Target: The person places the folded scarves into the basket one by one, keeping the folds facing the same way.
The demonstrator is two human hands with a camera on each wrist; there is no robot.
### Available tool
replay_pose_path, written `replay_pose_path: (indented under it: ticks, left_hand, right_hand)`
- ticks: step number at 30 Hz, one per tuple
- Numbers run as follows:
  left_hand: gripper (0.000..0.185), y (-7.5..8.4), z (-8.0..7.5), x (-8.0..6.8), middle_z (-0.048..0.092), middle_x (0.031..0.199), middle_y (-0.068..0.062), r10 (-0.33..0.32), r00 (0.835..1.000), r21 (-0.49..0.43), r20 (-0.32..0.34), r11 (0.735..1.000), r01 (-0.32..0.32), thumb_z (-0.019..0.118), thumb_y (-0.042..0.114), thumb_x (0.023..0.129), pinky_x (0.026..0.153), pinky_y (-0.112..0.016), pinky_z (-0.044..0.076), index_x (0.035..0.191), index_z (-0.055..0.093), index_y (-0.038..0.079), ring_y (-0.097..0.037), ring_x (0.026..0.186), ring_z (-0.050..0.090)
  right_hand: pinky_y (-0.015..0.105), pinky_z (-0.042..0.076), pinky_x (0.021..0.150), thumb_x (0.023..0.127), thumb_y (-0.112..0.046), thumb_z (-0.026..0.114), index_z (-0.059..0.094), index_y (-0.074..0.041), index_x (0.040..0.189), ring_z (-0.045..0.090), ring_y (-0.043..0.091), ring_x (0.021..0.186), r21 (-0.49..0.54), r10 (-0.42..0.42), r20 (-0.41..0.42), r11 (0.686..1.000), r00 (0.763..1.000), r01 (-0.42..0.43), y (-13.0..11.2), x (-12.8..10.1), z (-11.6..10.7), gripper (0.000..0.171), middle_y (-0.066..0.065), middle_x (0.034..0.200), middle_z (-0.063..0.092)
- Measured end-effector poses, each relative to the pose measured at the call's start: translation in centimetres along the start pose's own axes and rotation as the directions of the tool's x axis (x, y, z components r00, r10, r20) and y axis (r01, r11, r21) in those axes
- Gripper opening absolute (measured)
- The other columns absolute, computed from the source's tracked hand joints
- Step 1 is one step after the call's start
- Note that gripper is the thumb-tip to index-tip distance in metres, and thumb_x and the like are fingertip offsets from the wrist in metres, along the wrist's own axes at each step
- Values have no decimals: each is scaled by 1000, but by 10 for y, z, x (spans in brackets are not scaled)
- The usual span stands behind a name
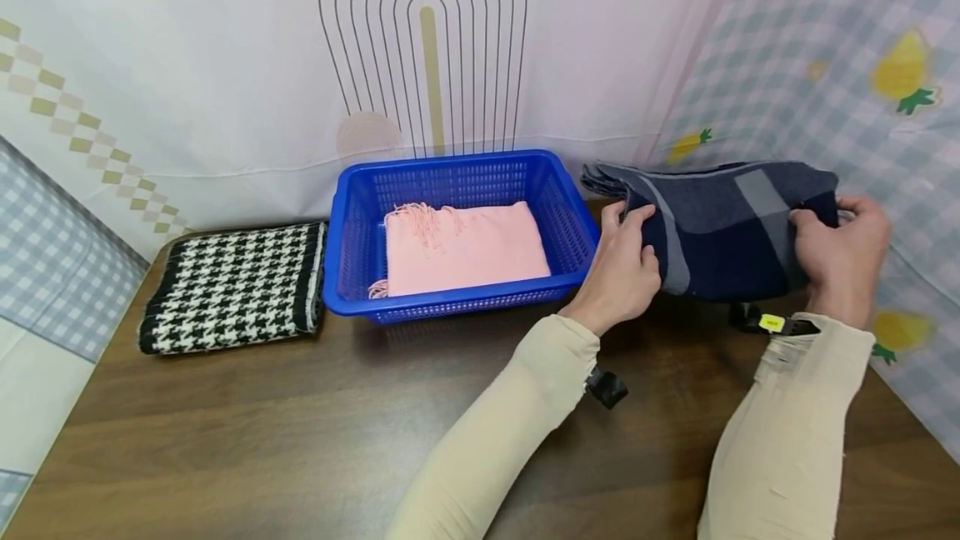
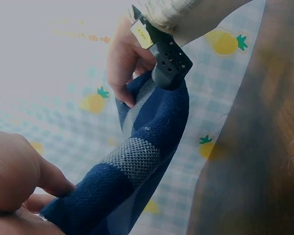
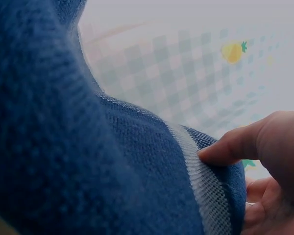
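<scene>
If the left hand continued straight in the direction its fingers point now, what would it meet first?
The left hand already grips the dark blue scarf, fingers pointing up and away. Beyond the scarf, the checked cloth backdrop is probably next, though depth is hard to judge.

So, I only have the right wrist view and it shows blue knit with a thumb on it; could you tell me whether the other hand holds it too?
Observer: Yes, the left hand grips the navy scarf at its left end, the right hand at its right end.
Operator: Thanks. Is a container nearby?
Observer: A blue basket stands left of the scarf.
Operator: Is anything in it?
Observer: A folded pink scarf lies inside.
</scene>
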State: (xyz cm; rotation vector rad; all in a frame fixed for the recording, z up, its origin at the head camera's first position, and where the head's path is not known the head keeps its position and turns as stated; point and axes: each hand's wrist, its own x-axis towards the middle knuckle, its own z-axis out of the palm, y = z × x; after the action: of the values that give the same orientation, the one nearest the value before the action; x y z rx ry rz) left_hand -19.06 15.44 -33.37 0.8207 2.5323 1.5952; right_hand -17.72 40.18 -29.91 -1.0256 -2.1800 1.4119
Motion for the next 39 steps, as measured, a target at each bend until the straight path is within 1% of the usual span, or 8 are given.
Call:
replay_pose_path:
  ticks: [8, 12, 13, 16, 21, 28, 33, 39]
  left_hand:
    - [51, -1, -10, 1, 23, 166, -9, -4, 999, 10, -35, 1000, 4, 46, 6, 106, 115, -27, 42, 156, 40, 13, -19, 147, 42]
    - [50, -2, -13, 2, 24, 165, -10, 3, 999, 16, -41, 1000, -2, 46, 5, 106, 114, -26, 43, 155, 41, 12, -18, 147, 42]
    - [50, -2, -13, 2, 24, 165, -10, 5, 999, 17, -40, 1000, -5, 46, 5, 106, 114, -25, 43, 155, 41, 12, -18, 147, 42]
    - [50, -2, -13, 3, 25, 165, -10, 16, 999, 18, -41, 1000, -15, 46, 5, 106, 114, -25, 42, 155, 41, 11, -18, 147, 41]
    - [50, -1, -16, 3, 26, 164, -10, 13, 999, 20, -53, 1000, -12, 46, 4, 105, 116, -26, 41, 155, 42, 12, -19, 148, 40]
    - [51, -2, -21, 1, 27, 164, -9, -14, 997, 26, -78, 1000, 16, 47, 4, 105, 117, -27, 40, 154, 43, 13, -19, 149, 39]
    - [50, -2, -24, 0, 28, 164, -10, -12, 996, 30, -88, 999, 15, 48, 4, 104, 118, -27, 39, 154, 44, 13, -20, 149, 39]
    - [50, -3, -28, 0, 27, 164, -10, -14, 996, 19, -89, 1000, 16, 47, 4, 104, 119, -29, 38, 154, 44, 13, -20, 150, 38]
  right_hand:
    - [23, 41, 85, 96, -31, 62, 50, -41, 102, 42, -1, 86, -25, -51, -21, 998, 998, 51, -4, 1, 10, 17, -18, 100, 43]
    - [24, 41, 87, 96, -32, 62, 51, -42, 101, 40, 0, 88, -31, -61, -20, 998, 998, 60, -6, -1, 14, 17, -18, 100, 40]
    - [24, 41, 87, 96, -31, 63, 50, -42, 100, 39, 0, 88, -28, -63, -22, 998, 998, 63, -6, -2, 15, 17, -18, 100, 40]
    - [25, 41, 90, 96, -31, 63, 50, -42, 103, 39, 0, 90, -17, -56, -26, 998, 998, 56, -6, -2, 15, 18, -18, 101, 39]
    - [24, 41, 93, 94, -30, 65, 52, -43, 107, 39, -2, 92, 9, -50, -46, 999, 998, 51, -9, -4, 18, 22, -20, 103, 38]
    - [24, 40, 88, 93, -28, 65, 53, -41, 101, 39, -1, 90, 22, -93, -65, 995, 994, 95, -14, -10, 26, 20, -19, 99, 41]
    - [24, 39, 89, 93, -25, 64, 55, -40, 100, 39, -1, 91, 50, -107, -77, 993, 991, 111, -17, -14, 28, 19, -19, 100, 42]
    - [24, 39, 89, 93, -22, 63, 54, -38, 98, 39, -1, 93, 60, -132, -101, 989, 986, 138, -20, -18, 33, 19, -18, 99, 42]
